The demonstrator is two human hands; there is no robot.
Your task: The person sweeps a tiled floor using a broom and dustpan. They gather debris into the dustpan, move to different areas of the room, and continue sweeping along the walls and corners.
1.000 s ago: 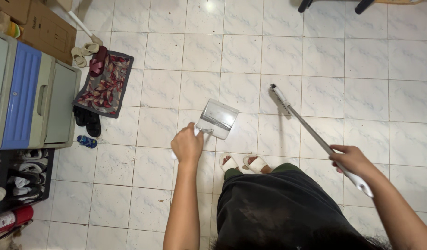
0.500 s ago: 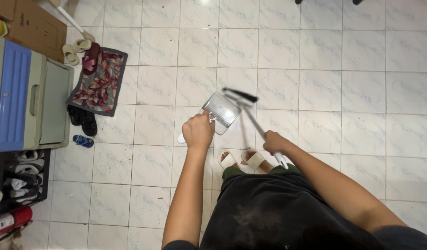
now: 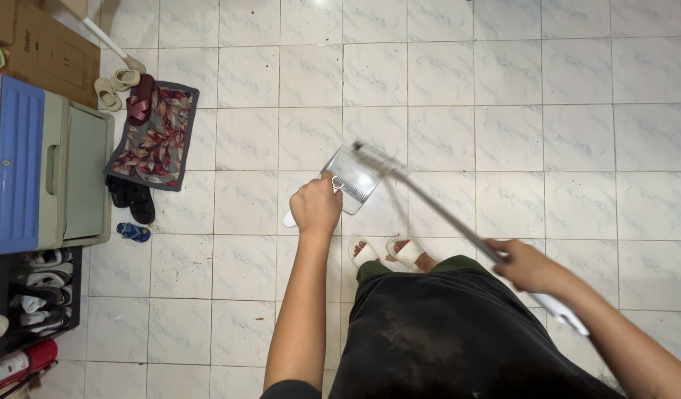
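My left hand grips the white handle of a grey dustpan that rests on the white tiled floor just ahead of my feet. My right hand is closed around the white grip of a long-handled broom. The broom's shaft runs up and to the left, and its blurred head lies over the far edge of the dustpan. My feet in white slippers stand right behind the pan.
A patterned mat with sandals on and around it lies at the left. Beside it stand a blue and grey plastic cabinet, a shoe rack and a cardboard box.
My right hand has swung out to the right and back with the broom grip, while the broom head stays at the dustpan. The left hand and pan have barely moved.
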